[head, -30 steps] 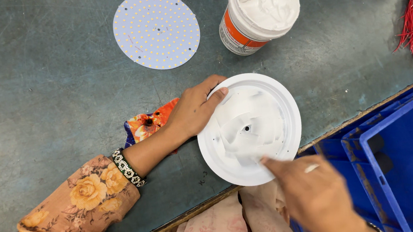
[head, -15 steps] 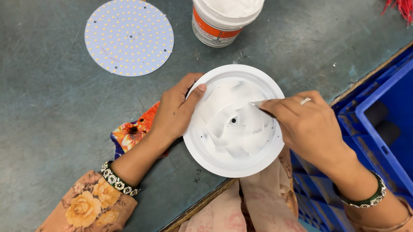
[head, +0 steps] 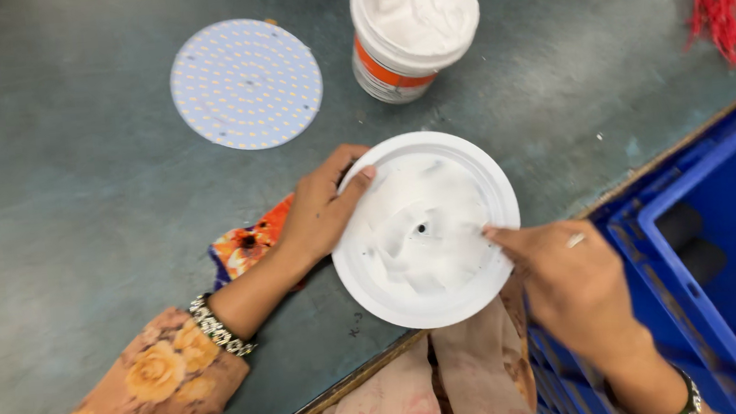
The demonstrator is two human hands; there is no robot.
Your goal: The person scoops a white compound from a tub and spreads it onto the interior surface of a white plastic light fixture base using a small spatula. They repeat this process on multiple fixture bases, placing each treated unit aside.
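A round white plastic dish (head: 425,229), smeared inside with thick white paste, lies flat at the near edge of the dull grey-green table (head: 77,224). The left hand (head: 320,211) grips its left rim, thumb hooked over the edge. The right hand (head: 569,278) presses a fingertip into the paste at the dish's right side, holding nothing. Beyond the grip stand a white paste tub (head: 415,30) and a flat dotted white disc (head: 246,83); a blue plastic crate (head: 711,275) sits right.
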